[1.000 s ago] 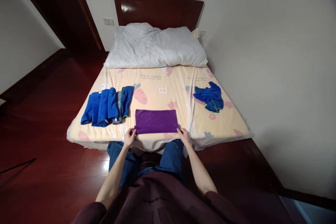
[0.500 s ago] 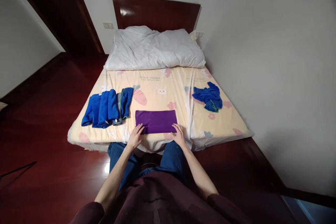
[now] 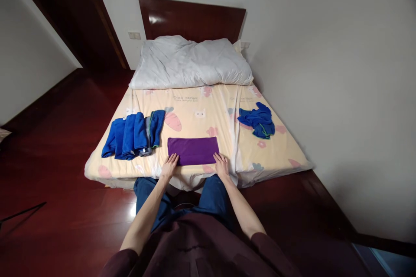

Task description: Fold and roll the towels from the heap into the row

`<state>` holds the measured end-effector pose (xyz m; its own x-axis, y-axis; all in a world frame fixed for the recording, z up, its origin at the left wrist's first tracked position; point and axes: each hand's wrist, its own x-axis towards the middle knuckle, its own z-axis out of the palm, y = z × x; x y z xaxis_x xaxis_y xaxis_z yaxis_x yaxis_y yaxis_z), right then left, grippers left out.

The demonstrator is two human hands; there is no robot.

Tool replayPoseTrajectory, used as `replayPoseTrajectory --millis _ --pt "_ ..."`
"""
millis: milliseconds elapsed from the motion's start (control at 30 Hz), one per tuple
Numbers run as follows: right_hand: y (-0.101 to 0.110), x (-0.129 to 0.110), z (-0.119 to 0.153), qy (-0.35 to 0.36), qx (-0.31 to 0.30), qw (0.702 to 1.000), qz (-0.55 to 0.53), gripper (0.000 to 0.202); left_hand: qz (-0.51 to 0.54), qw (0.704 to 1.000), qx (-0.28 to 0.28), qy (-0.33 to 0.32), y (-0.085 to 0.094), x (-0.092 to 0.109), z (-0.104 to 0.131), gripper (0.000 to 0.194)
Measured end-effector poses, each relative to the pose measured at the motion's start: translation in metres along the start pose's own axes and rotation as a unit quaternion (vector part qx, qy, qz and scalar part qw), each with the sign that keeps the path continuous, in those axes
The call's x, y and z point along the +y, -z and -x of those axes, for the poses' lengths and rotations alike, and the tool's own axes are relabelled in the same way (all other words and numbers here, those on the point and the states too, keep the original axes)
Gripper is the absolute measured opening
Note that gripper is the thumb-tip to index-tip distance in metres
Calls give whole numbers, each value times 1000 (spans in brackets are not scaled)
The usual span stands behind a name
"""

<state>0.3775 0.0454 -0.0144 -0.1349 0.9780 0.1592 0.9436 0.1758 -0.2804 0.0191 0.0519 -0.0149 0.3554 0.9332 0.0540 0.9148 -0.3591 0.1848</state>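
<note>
A purple cloth (image 3: 193, 150), folded into a flat rectangle, lies at the near edge of the bed. My left hand (image 3: 170, 166) rests on its near left corner, and my right hand (image 3: 222, 165) touches the near right corner. The fingers of both hands are stretched out over the cloth's edge. To the left lies a row of several folded blue cloths (image 3: 129, 135), with a grey one among them. A crumpled blue cloth (image 3: 259, 120) with green edging sits on the right side of the bed.
The bed (image 3: 199, 125) has a yellow patterned sheet. A rumpled white quilt (image 3: 191, 62) lies at its far end, before a dark wooden headboard (image 3: 195, 19). A wall (image 3: 325, 73) runs along the right. A thin dark rod (image 3: 24, 211) is over the floor at left.
The view has shifted slightly. My right hand's fingers have straightened a little at the cloth's corner, and the thumb has moved in beside them. The cloths have stayed in place.
</note>
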Motion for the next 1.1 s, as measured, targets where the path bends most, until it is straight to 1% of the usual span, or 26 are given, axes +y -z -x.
replayPoseTrajectory --millis 67,167,267,333,433,500,567,633,733,867,967,1033,1100 --pt "2 3 6 -1 1 1000 -2 60 -2 1000 -4 -4 0 -3 5 64" --pt "1 10 30 13 9 1000 -22 60 22 999 2 -27 -5 -12 27 68" --pt "-2 11 57 15 16 998 -62 58 94 995 16 -40 -12 -21 49 79" --pt "-4 8 65 -2 26 996 -88 59 164 986 27 -35 -14 -25 56 84" --pt "-6 3 60 -31 54 989 -137 64 273 961 51 -11 -14 -30 54 82" --pt "-8 3 52 -51 77 979 -181 66 331 940 76 14 -11 -31 52 73" --pt "-10 8 44 -73 97 966 -230 65 368 923 104 46 -9 -32 52 62" --pt "-11 15 39 -86 102 951 -278 61 384 911 129 79 -7 -33 53 52" --pt "-11 24 37 -87 86 936 -330 55 389 903 146 107 -5 -34 54 41" --pt "-8 26 36 -106 79 927 -350 52 387 902 151 121 -2 -34 50 38" --pt "-7 24 35 -117 83 921 -363 47 404 894 148 127 0 -34 47 37" --pt "-8 24 34 -128 84 913 -377 37 418 885 145 144 1 -33 47 35" --pt "-11 24 34 -143 84 907 -388 20 429 877 142 166 0 -32 46 33"
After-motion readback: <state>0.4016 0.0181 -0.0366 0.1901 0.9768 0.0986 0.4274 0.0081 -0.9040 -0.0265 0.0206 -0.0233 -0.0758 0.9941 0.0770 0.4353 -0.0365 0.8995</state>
